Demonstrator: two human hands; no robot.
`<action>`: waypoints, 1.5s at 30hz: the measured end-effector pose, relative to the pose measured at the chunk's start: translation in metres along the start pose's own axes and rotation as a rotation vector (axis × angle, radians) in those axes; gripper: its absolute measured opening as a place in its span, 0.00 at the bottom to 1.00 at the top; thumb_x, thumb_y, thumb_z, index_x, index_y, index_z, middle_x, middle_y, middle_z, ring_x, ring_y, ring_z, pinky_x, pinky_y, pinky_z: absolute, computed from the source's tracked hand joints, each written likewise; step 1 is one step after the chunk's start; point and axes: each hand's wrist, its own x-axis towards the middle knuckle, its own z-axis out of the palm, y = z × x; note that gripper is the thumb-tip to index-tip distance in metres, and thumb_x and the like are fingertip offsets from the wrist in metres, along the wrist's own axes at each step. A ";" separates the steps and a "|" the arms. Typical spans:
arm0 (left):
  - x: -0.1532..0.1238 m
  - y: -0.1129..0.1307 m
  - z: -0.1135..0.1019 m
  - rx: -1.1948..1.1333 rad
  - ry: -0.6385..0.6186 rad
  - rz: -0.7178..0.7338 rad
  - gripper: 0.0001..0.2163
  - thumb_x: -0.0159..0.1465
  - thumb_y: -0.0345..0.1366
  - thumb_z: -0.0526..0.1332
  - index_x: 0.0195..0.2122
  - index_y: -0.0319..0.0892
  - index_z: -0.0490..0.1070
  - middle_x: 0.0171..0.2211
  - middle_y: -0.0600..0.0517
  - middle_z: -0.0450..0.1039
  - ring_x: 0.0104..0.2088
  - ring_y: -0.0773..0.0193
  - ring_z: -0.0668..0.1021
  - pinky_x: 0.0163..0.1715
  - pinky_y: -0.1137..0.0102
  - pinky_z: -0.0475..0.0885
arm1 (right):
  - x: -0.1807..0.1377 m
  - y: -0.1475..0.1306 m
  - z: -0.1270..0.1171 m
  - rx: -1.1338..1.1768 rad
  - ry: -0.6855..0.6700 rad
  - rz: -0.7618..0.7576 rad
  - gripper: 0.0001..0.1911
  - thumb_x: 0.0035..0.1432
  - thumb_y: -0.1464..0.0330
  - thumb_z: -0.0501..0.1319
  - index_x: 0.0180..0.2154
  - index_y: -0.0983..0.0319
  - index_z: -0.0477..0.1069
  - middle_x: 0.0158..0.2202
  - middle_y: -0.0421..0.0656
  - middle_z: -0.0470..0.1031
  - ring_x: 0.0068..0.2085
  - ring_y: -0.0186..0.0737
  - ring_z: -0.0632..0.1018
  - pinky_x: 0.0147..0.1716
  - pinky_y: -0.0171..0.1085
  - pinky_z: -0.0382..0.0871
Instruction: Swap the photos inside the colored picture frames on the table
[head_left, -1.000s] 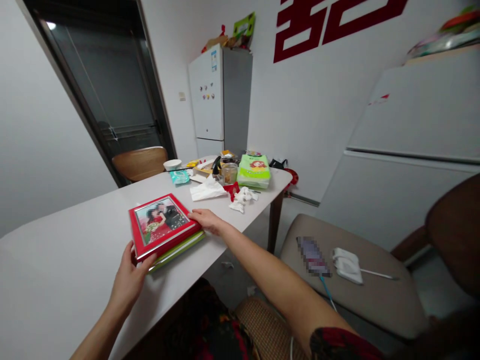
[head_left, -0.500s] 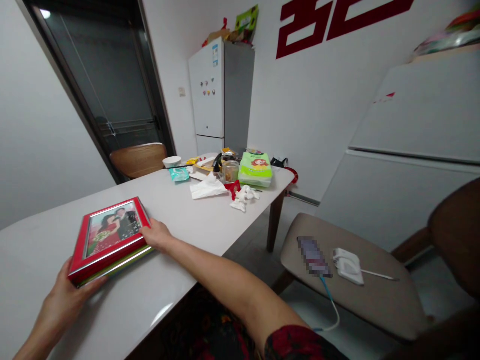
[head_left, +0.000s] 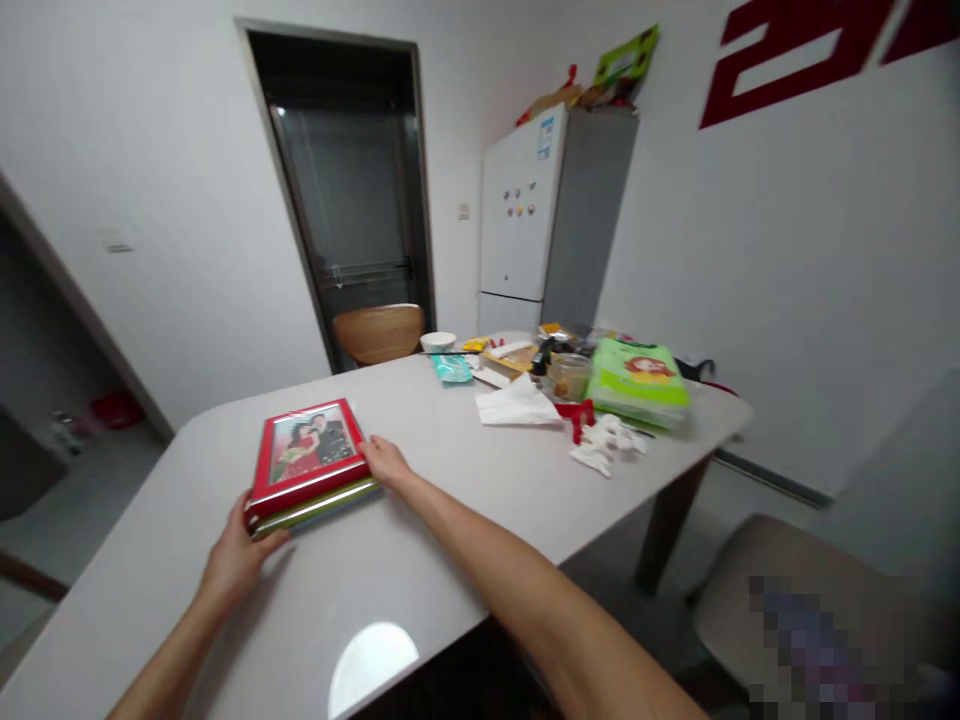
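Head view: since a second ago I've shifted the red photo frame (head_left: 311,447) and green frame (head_left: 316,507) leftward over the table (head_left: 442,440), farther from the tissue (head_left: 517,403), apparently together. My left hand (head_left: 238,550) grasps their near-left corner, my right hand (head_left: 386,462) their right side; the top points away from me, long axis seemingly left-right.

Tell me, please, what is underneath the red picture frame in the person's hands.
Beneath the red picture frame is a green-edged item, partly silvery along its front. The frame covers its upper face, so I cannot tell what is on it.
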 end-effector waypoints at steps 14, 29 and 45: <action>-0.051 0.156 -0.037 -0.782 -0.283 0.365 0.39 0.46 0.29 0.60 0.57 0.45 0.42 0.17 0.64 0.59 0.16 0.75 0.62 0.19 0.78 0.58 | -0.067 -0.124 0.036 0.814 -0.320 -0.486 0.37 0.45 0.73 0.52 0.57 0.53 0.42 0.14 0.27 0.50 0.16 0.26 0.54 0.16 0.27 0.53; -0.041 0.108 -0.031 -0.782 -0.198 -0.085 0.24 0.47 0.60 0.53 0.16 0.39 0.60 0.10 0.59 0.58 0.10 0.76 0.59 0.12 0.78 0.50 | -0.050 -0.076 0.048 0.854 -0.370 0.131 0.22 0.45 0.51 0.51 0.15 0.62 0.57 0.11 0.33 0.57 0.11 0.24 0.55 0.10 0.28 0.47; -0.034 0.102 -0.023 -0.648 -0.247 -0.261 0.31 0.51 0.64 0.40 0.10 0.40 0.58 0.05 0.57 0.56 0.07 0.76 0.57 0.10 0.77 0.46 | -0.031 -0.080 0.057 -0.152 -0.228 -0.300 0.26 0.53 0.49 0.36 0.17 0.60 0.54 0.14 0.35 0.55 0.16 0.29 0.61 0.18 0.32 0.57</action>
